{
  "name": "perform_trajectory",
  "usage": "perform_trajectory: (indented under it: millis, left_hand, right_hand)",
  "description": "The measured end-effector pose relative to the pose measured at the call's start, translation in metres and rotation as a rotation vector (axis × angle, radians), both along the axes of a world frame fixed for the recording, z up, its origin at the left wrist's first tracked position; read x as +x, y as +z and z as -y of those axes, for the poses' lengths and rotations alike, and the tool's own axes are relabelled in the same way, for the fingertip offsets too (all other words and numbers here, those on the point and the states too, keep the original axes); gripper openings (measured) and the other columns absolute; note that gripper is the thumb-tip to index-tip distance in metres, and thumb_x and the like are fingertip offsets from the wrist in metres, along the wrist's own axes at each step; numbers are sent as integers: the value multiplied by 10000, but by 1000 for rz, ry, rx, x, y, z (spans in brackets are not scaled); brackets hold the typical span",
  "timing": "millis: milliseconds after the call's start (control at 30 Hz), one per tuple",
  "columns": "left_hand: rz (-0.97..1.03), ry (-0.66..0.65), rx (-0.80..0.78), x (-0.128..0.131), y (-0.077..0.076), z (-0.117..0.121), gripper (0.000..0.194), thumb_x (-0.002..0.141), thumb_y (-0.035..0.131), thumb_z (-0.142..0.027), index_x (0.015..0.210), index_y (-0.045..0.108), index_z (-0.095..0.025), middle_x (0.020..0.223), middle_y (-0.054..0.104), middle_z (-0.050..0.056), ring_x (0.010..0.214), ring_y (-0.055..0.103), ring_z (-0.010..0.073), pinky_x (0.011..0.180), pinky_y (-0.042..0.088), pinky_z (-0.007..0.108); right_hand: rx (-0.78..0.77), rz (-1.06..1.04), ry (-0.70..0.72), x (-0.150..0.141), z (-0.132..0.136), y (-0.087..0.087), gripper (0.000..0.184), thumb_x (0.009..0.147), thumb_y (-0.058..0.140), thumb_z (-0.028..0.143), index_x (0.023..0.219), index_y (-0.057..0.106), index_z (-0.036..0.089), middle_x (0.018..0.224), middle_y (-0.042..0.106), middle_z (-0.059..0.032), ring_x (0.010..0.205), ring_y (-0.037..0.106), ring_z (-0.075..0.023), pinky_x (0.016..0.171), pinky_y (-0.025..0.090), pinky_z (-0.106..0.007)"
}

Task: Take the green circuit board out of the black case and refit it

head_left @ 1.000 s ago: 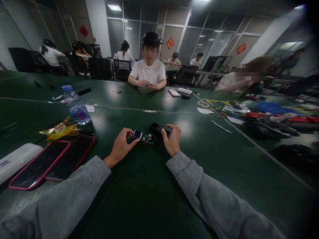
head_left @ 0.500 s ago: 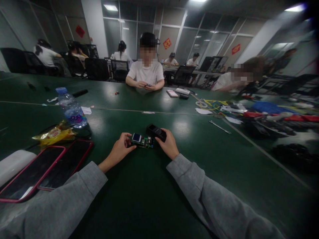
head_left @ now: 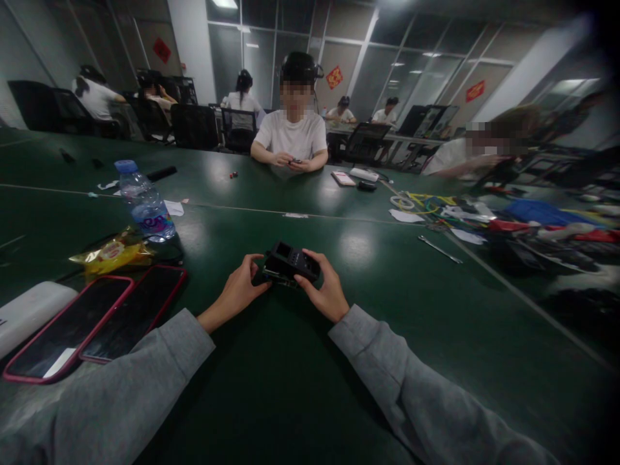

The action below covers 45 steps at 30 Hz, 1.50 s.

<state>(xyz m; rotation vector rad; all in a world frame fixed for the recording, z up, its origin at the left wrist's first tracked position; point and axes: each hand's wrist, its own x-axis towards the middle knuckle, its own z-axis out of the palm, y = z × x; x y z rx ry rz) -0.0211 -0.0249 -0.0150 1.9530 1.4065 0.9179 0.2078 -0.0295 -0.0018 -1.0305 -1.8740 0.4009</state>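
Overlapping midway, black casing (head_left: 291, 260) in right hand (head_left: 328, 288), circuit board (head_left: 277, 279) beneath in left hand (head_left: 242, 285)

Dim indoor room, lit from above by white ceiling lights (head_left: 225, 3), with smaller reflections of light in the dark glass panels (head_left: 290, 32) at the back. The deep green tabletop (head_left: 271, 387) catches soft, pale glare in several patches — the clearest just beyond the black case (head_left: 296, 263) at centre — and falls almost to black nearest the viewer. A phone (head_left: 68, 329) at left carries a sharp white reflection. Faint shadow lies along the grey sleeves (head_left: 145, 374). The wide lens bends and stretches the edges; the cable pile (head_left: 533, 223) at right is smeared and soft, and darkness swallows the right border. Small details on the case are blurred, and coarse pixel blocks cover faces.
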Motion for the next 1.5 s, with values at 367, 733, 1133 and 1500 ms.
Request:
perform_trajectory:
  millis: [367,733,1133,1500]
  left_hand:
    - [54,-9,34,0,-3,1,672,760,702,-305,1339,371,-221,1026,592,76,911,620,250,789,516,446]
    - [42,4,91,0,-8,-2,700,757,716,-323,1351,360,-226,1141,527,89,951,595,250,793,523,451]
    - [25,-27,132,2,2,2,737,715,766,-381,1339,393,-261,1295,407,91,1201,472,295,992,446,496]
    - [-59,-151,-18,2,14,4,771,753,664,-581,1386,363,-259,1182,619,98,1130,566,301,1007,364,532]
  right_hand:
    - [-109,60,107,0,-6,-6,511,817,661,347,1273,453,248,1196,584,-97,1092,582,-273,938,483,-477]
    - [-36,127,1,1,-1,-5,496,773,705,389,1179,474,224,1091,608,-101,993,617,-268,856,518,-452]
    - [-165,188,94,4,-10,-10,472,763,728,351,1137,472,217,1061,579,-88,975,579,-248,850,494,-423]
    - [-154,129,319,5,-10,-12,457,773,659,155,1172,453,238,1119,532,-72,1002,561,-227,844,474,-378]
